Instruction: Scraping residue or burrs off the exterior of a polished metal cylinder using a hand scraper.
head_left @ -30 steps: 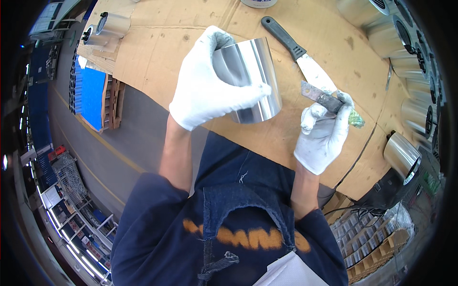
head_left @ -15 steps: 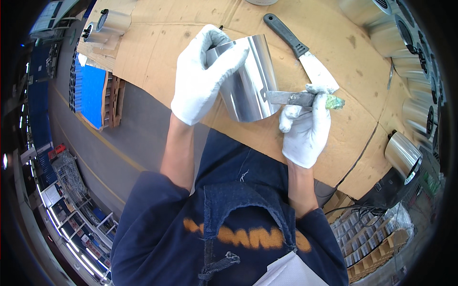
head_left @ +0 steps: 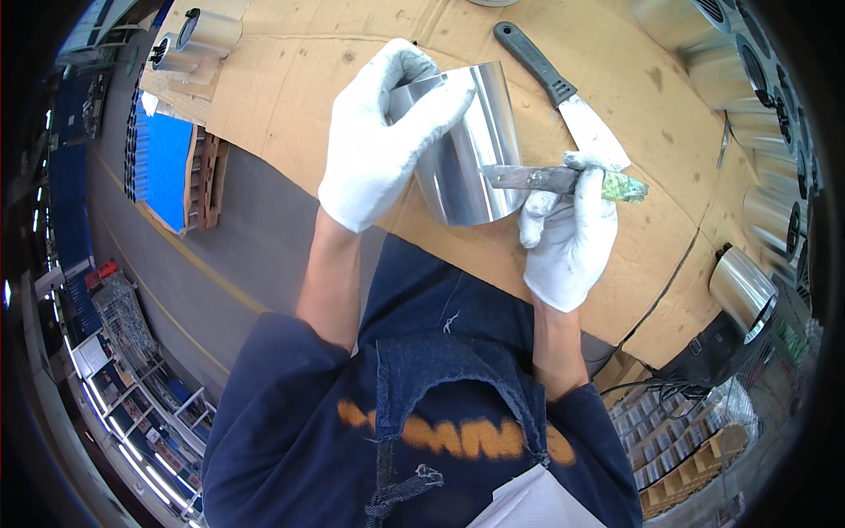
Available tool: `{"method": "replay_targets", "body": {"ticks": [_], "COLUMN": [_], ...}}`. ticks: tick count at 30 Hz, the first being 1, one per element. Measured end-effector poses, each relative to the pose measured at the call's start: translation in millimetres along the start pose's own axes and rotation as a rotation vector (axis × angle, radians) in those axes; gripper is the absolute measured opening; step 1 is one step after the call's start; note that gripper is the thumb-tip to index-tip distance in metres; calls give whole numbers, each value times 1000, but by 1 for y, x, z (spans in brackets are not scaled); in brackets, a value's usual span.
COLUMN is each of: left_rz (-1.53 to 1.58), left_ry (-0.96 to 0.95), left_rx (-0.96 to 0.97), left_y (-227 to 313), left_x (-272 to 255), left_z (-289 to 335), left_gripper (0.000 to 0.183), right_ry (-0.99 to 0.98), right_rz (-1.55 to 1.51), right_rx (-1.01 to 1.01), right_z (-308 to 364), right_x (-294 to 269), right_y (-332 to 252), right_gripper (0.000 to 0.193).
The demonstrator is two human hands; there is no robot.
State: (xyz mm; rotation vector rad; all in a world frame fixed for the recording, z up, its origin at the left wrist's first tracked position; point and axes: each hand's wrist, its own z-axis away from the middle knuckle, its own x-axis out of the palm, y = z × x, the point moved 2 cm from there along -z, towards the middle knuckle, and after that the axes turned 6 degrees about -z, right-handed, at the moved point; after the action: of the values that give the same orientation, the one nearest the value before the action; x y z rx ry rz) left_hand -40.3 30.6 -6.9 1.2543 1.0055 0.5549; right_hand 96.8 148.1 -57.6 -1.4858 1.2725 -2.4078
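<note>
My left hand (head_left: 374, 136), in a white glove, grips a shiny metal cylinder (head_left: 475, 167) by its upper left rim, thumb across the outside. The cylinder is tilted above the cardboard. In my gloved right hand (head_left: 572, 233) is a narrow flat-bladed scraper (head_left: 550, 179) with green wrapping at its handle end; my fingers are closed round it. Its blade tip lies against, or just in front of, the cylinder's right side. Beyond my right hand, a wide putty knife (head_left: 554, 84) with a dark handle rests on the cardboard.
Brown cardboard (head_left: 290, 97) covers the table. Several metal cylinders (head_left: 717, 79) line the right edge, with one lying cylinder (head_left: 744, 290) nearer me. Other cylinders (head_left: 211, 33) stand at the far left. Beside the table is a blue-topped pallet (head_left: 167, 172) on the floor.
Both hands, with the cylinder and the scraper, have shifted slightly to the right. The scraper's blade has moved a little, its tip still at the cylinder's side.
</note>
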Motion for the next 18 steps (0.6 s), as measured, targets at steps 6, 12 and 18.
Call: {"method": "replay_targets", "body": {"ticks": [6, 12, 18], "left_rz": [-15, 1, 16], "left_ry": [5, 2, 11], "left_rx": [-4, -4, 7], "left_y": [0, 2, 1], "left_x": [-1, 0, 1], "left_z": [-1, 0, 1], "left_gripper": [15, 15, 15], "right_ry": [24, 2, 36], "right_rz": [20, 11, 11], "right_rx": [18, 31, -2], "right_z": [0, 2, 2], "right_x": [2, 4, 0], "right_y": [1, 1, -1], "right_gripper": [26, 27, 27]}}
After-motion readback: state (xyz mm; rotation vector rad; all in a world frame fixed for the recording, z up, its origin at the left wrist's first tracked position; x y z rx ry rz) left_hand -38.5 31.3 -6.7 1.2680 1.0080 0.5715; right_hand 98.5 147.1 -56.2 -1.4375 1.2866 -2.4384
